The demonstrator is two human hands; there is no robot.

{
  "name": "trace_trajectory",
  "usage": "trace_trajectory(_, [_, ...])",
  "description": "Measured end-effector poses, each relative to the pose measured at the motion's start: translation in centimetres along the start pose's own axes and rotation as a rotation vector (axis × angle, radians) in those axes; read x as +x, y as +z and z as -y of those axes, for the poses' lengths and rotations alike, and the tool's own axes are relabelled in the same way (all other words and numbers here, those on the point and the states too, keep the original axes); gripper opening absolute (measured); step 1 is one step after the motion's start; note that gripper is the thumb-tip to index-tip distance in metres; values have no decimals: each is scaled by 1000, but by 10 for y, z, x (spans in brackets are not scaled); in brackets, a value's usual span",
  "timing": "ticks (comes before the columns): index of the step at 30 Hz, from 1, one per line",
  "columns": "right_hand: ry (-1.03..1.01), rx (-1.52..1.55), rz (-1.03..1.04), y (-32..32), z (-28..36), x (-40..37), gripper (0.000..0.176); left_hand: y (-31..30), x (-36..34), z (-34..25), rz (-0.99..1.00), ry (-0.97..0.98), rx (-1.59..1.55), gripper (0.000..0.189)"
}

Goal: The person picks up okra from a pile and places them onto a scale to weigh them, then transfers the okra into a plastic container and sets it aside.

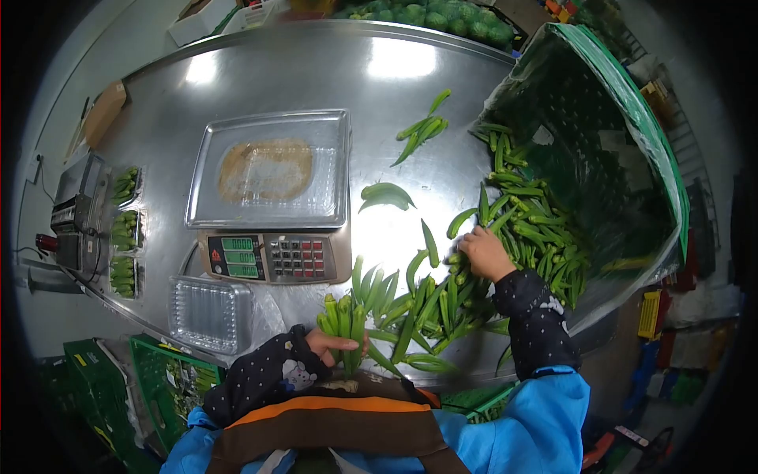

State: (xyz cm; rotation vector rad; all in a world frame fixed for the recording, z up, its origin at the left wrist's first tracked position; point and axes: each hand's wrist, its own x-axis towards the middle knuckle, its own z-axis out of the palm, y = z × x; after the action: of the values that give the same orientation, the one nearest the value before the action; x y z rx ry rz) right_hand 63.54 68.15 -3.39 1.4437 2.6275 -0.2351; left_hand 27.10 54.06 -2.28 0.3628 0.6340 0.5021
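A bunch of green okra pods (341, 317) stands upright in my left hand (328, 345), the thumb closed across it near the table's front edge. My right hand (485, 253) reaches into the left side of a large okra pile (545, 233), its fingers bent around a pod whose body is mostly hidden. The pile spills from the mouth of a big green crate (624, 103) lined with clear plastic. More loose okra (426, 316) lies between my two hands. A few single pods (387, 193) lie apart beside the scale.
A digital scale (272, 257) with a steel pan (207, 189) stands left of centre. Stacked clear plastic trays (212, 316) sit in front of it. Several okra-filled trays (123, 229) line the left edge by a black machine (79, 189). Green crates (166, 379) stand below the table.
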Motion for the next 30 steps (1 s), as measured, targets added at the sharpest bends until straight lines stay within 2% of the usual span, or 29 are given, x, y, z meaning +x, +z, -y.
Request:
trace_trajectory(5, [18,41,104,4,0,5,21,-2,-5,4,-4,-31,-35,31])
trace_trajectory(7, [-20,46,86,6,4,-1,23,3,-9,0,-25,-22,-57,31])
trace_trajectory(9, [-80,-83,85,13,2,-1,29,4,-10,-2,-34,-38,-47,31])
trace_trajectory(13, [-107,-97,0,10,-1,-5,29,-1,-17,1,-41,-39,-50,30])
trace_trajectory(16, [255,601,-442,-21,17,-18,22,-4,-21,4,-52,4,-73,29])
trace_trajectory(17, [258,598,-439,-32,26,-29,22,-5,-22,5,-67,39,-105,28])
trace_trajectory(19, [484,1535,-616,-42,47,-58,27,-8,-22,6,-53,40,-132,27])
trace_trajectory(21, [705,1339,-455,-42,73,-85,35,-10,-22,6,-40,43,-154,27])
trace_trajectory(23, [657,821,-552,3,90,-100,40,-9,-20,6,5,61,-175,28])
trace_trajectory(24, [663,822,-552,17,100,-103,40,-8,-20,6,6,55,-174,28])
trace_trajectory(26, [802,476,-427,37,116,-103,45,-7,-20,6,-43,16,-175,30])
trace_trajectory(27, [807,480,-430,42,117,-103,45,-8,-20,7,-43,11,-169,30])
trace_trajectory(29, [798,713,-418,53,118,-104,48,-10,-22,7,-51,-26,-167,31])
trace_trajectory(30, [795,838,-478,62,115,-107,38,-10,-23,6,-48,-33,-158,31])
